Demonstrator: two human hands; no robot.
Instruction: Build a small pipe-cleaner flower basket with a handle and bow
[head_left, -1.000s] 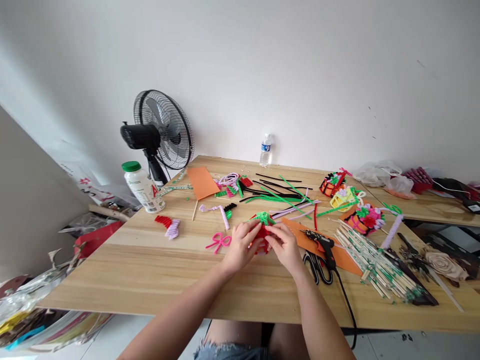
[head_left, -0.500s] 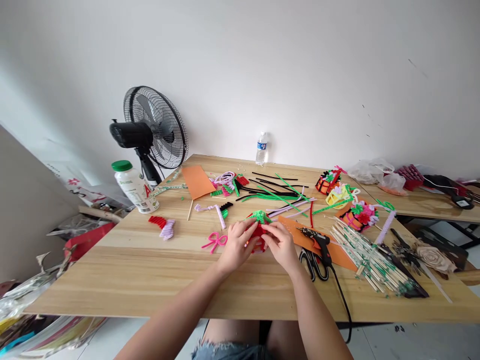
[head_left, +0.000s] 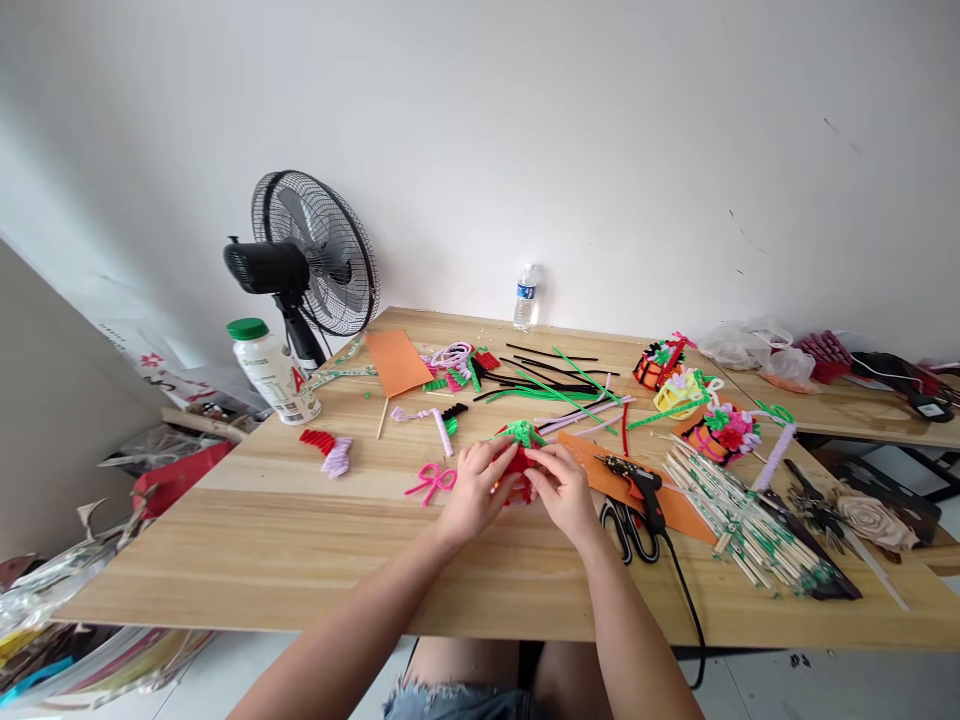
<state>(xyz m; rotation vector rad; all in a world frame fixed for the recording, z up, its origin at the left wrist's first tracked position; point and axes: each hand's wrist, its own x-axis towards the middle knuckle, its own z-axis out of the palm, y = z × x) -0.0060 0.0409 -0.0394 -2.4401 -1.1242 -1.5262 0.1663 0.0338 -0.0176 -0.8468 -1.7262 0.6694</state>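
Between my hands, low over the table, is a small red pipe-cleaner piece [head_left: 517, 462] with a green top, partly hidden by my fingers. My left hand [head_left: 478, 485] grips its left side, fingers bent against the red part. On the opposite side, my right hand [head_left: 561, 487] pinches it with thumb and fingers. A pink pipe-cleaner bow [head_left: 431, 482] lies just left of my left hand. Right of my right hand are a black hot glue gun [head_left: 637, 485] and black-handled scissors [head_left: 628, 532], by an orange sheet [head_left: 585, 455].
Loose pipe cleaners [head_left: 555, 385] spread behind my hands. Several finished flower baskets [head_left: 720, 432] and a bundle of wooden sticks [head_left: 750, 520] lie to the right. At left stand a white bottle [head_left: 274, 375] and a fan [head_left: 315, 255]; a water bottle [head_left: 525, 298] is by the wall. The glue gun's cord [head_left: 684, 600] hangs over the front edge.
The view has shifted very slightly. Both hands stay on the red and green piece in nearly the same pose.
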